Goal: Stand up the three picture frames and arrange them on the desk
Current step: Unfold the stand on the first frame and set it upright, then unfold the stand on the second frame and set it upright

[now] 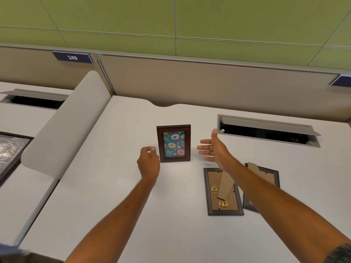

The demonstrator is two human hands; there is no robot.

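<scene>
I see my left hand and right hand, fingers released, flanking the upright brown frame mid-desk, two grey frames face-down toward the right edge.

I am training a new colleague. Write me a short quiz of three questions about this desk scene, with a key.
1. True or false: the donut frame stands upright.
2. How many frames lie face down on the desk?
3. Is the right hand (a) open, touching nothing, or (b) gripping a frame?

Key: 1 true. 2 two: the near frame and the far frame. 3 (a); the left hand also holds nothing.
</scene>
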